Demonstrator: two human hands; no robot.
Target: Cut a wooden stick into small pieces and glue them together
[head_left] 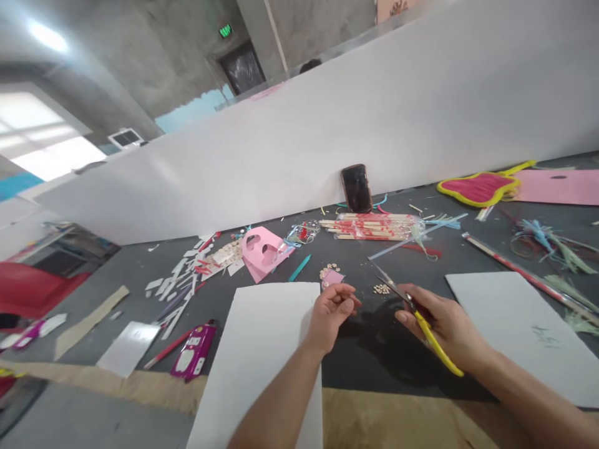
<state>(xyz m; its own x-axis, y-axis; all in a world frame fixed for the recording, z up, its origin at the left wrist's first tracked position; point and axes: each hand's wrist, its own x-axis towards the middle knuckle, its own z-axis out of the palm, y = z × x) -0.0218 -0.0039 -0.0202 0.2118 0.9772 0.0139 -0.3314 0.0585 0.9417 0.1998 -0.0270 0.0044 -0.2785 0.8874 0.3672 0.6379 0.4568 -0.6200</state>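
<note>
A dark grey work table (374,349) runs along a long white partition wall (374,125), and behind the wall there are bare concrete walls and a green exit sign (225,30). The table is covered with craft scraps: white paper strips (180,284), a pink cut-out card (262,252), a clear packet of wooden sticks (374,226), a magenta box (194,350) and a black phone (356,188) leaning upright on the wall. A white sheet (262,349) lies under the left forearm, and another white sheet (519,330) lies at the right. The left hand (331,315) is curled, with thumb and fingertips pinched together, but what they pinch is too small to tell. The right hand (444,324) is closed around yellow-handled scissors (416,315), whose blades point up and left, over small beige bits (382,289) on the table, near the left hand.
</note>
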